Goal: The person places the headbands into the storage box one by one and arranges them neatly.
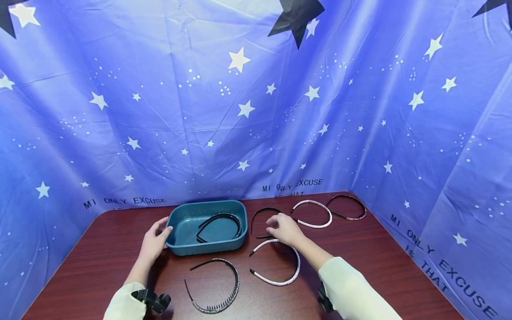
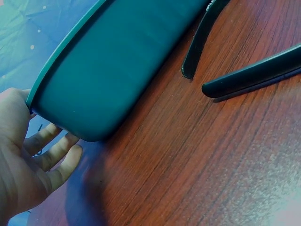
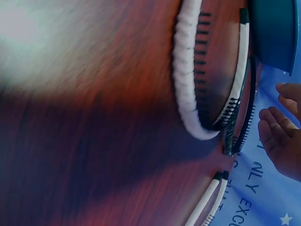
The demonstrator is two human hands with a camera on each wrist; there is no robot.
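Note:
A teal plastic basin [image 1: 206, 246] stands at the back of the table with a black headband [image 1: 224, 216] inside it. My left hand [image 1: 154, 240] grips its left end, thumb over the rim and fingers [image 2: 56, 150] along the outside wall. To the right of the basin, my right hand [image 1: 286, 229] hovers over a dark toothed headband [image 1: 264, 209] and hides part of it. Its fingers [image 3: 275, 125] are loosely bent with nothing between them in the right wrist view. Just below that hand lies a white headband [image 1: 298, 266] with dark tips.
A patterned dark headband [image 1: 237, 284] with comb teeth lies in front of the basin. Farther right are another white headband [image 1: 329, 218] and a dark one [image 1: 362, 209] at the back edge. A blue star-printed curtain [image 1: 200, 111] hangs round the wooden table [image 1: 104, 258].

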